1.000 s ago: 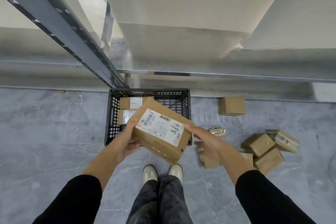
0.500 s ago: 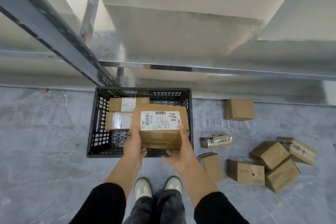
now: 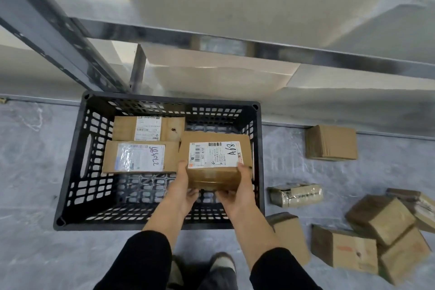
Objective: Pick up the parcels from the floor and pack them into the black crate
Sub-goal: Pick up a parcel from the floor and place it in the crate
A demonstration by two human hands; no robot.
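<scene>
**Insp. note, head view.** Black crate point(image 3: 70, 172) sits ctr-left of frame on grey floor point(image 3: 28, 148), far wall up against foot of metal rack point(image 3: 235, 47).

**Item in hand:** parcel marked "A68" point(image 3: 216, 160), inside the crate mouth, right half, label up, alongside the right wall.

**Hands:**
- Left hand point(image 3: 186, 192) grips near-left corner, thumb up the side, fingers curled under the near bottom edge.
- Right hand point(image 3: 237, 195) does likewise at near-right corner.
- Both are closed round the box. The two-hand hold prob. keeps it level and steers it into the gap.
- Whether the box base is seated on the crate bottom: can't tell. Fingers beneath suggest not yet.

**Already packed:** upper labelled parcel point(image 3: 148, 128) and lower labelled parcel point(image 3: 141, 156) lie flat, labels up, touching, in the crate's upper-left. They are tight to that corner, prob. to leave the right and near strips free.

**Outstanding, on the floor right of the crate:**
- plain carton point(image 3: 332, 142), right of frame;
- tape-wrapped parcel point(image 3: 295, 194), just beside the crate;
- heap of cartons point(image 3: 381, 219), lower right.

Task judged well short of done.
</scene>
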